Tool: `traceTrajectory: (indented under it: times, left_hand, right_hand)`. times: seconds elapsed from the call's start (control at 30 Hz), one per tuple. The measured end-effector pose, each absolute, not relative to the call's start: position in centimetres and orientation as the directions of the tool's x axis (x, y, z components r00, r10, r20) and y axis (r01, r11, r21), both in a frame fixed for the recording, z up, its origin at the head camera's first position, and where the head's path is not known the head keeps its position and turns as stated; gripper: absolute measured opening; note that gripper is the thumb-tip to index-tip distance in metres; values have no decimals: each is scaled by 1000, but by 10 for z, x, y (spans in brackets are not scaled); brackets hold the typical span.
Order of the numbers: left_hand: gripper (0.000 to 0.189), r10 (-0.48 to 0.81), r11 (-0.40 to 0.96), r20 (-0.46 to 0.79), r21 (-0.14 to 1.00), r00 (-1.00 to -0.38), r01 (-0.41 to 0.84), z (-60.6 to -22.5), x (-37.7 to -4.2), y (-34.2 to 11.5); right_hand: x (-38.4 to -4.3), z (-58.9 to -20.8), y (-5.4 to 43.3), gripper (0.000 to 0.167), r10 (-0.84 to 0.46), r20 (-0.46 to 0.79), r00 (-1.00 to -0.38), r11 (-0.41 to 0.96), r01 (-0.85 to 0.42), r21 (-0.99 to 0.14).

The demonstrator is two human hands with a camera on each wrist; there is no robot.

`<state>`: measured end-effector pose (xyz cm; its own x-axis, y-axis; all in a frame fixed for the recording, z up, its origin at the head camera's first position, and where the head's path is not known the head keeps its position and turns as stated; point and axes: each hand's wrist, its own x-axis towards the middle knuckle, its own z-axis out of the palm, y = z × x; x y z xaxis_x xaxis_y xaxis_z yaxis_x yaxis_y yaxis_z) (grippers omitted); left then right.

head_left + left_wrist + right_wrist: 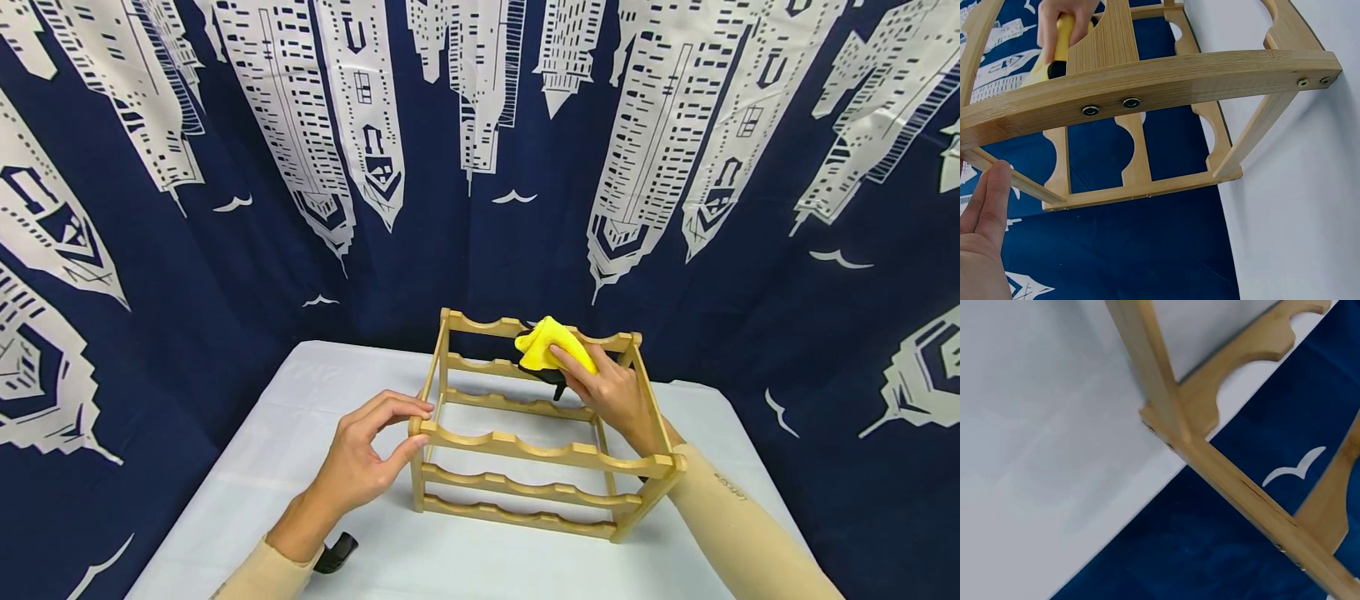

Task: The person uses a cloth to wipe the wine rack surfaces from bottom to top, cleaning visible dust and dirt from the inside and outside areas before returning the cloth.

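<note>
A light wooden wine rack [510, 446] with scalloped rails stands on the table. My left hand [367, 446] grips its near left top corner, thumb in front and fingers over the side; in the left wrist view, fingers [991, 200] lie beside a side bar. My right hand [607, 387] reaches through from the right and pinches a bright yellow cloth [551, 346] at the far top rail. A black piece [551, 377] shows just below the cloth. Only the rack's corner post [1154, 369] and rails show in the right wrist view, the hand being out of frame.
The table [360, 575] has a white cover. Behind and around it hangs a dark blue curtain [420, 267] printed with white buildings and birds. A black wrist camera [337, 552] sits under my left wrist.
</note>
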<state>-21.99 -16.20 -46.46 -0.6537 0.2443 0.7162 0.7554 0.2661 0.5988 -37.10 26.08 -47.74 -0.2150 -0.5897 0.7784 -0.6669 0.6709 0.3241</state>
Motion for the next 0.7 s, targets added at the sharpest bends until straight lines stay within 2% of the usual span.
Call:
traceTrajectory:
  times: [0.23,0.43,0.7]
  left_hand:
    - [37,242,259,720,598,-650,759,-465,-221,-160]
    - [37,241,259,730,586,-639,768,-466,-221,-157]
    - [39,228,270,730,588,-644,762,-468,-221,-162]
  right_hand:
    - [-362,-493,275,39,-529,825,-200,683,-676,275]
    - [-351,-507,291,39,-471,855,-217,689,-696,203]
    - [-330,-509,295,44,-423,849,-318,621,-783,16]
